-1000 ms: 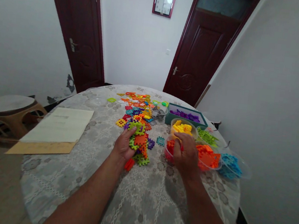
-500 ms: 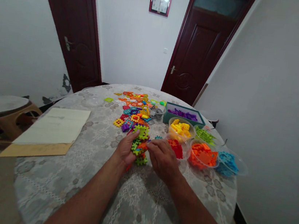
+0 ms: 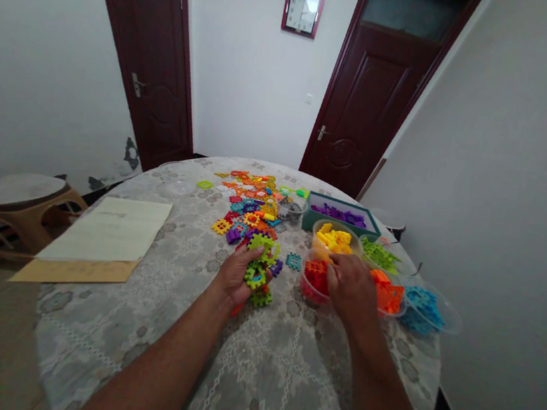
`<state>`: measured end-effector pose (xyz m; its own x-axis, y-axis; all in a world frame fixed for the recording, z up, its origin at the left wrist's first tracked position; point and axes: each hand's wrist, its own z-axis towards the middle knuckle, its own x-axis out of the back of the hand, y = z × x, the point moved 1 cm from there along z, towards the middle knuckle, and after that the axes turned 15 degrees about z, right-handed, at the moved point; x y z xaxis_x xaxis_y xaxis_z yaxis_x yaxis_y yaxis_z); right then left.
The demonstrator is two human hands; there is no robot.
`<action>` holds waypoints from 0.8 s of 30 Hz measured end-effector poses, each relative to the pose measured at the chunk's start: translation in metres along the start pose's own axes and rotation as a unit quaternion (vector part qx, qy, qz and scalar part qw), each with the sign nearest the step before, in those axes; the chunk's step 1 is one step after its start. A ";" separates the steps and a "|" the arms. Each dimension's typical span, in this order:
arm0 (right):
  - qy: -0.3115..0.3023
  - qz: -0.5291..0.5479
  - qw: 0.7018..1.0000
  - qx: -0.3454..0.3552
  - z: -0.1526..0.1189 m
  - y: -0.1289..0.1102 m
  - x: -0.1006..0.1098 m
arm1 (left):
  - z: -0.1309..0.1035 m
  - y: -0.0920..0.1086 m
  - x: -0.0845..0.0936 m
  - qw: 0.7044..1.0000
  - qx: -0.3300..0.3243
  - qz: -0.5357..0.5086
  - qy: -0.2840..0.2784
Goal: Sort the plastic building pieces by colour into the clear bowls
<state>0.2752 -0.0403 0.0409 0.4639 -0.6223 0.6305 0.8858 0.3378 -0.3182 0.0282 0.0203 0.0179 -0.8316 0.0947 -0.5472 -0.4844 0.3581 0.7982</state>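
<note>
My left hand [image 3: 238,273] is closed around several green interlocking plastic building pieces [image 3: 263,249], toothed along their edges. A bit of blue shows among them, and some orange peeks out below the hand. My right hand [image 3: 352,286] is over the right side of the clear bowl of red pieces [image 3: 317,274], beside the bowl of orange pieces [image 3: 387,292]. Its fingers are curled together and point down; whatever they hold is hidden. Between the two hands lies a teal square piece [image 3: 293,261] on the tablecloth, with a purple piece [image 3: 276,268] close to the left hand.
A heap of mixed coloured pieces [image 3: 247,211] spreads beyond my hands. Bowls of yellow [image 3: 335,240], green [image 3: 378,254] and blue pieces [image 3: 422,308] stand right, behind them a box [image 3: 342,215] with purple pieces. Paper sheets [image 3: 109,230] lie left; a stool [image 3: 16,205] stands beside the table.
My right hand has left the pieces in my left hand and moved right to the red bowl. The orange piece between the hands no longer shows there. The view has shifted slightly.
</note>
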 end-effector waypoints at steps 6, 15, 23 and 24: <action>-0.029 0.079 0.996 -0.028 0.004 -0.026 -0.005 | -0.005 0.005 -0.006 1.000 -0.003 0.015 -0.005; -0.028 0.245 0.969 -0.030 -0.003 -0.074 -0.022 | -0.005 0.000 -0.006 0.995 0.004 0.088 -0.056; -0.036 0.361 0.919 -0.157 -0.002 -0.079 -0.026 | -0.008 0.002 -0.012 0.996 0.056 0.065 -0.034; -0.030 0.370 0.913 -0.171 0.000 -0.074 -0.023 | -0.009 0.003 -0.013 0.996 0.068 0.057 -0.021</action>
<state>0.1988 -0.0505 0.0501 0.9441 -0.2706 0.1881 0.2885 0.4029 -0.8686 0.0351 0.0122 0.0295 -0.8660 0.1796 -0.4667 -0.3430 0.4658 0.8157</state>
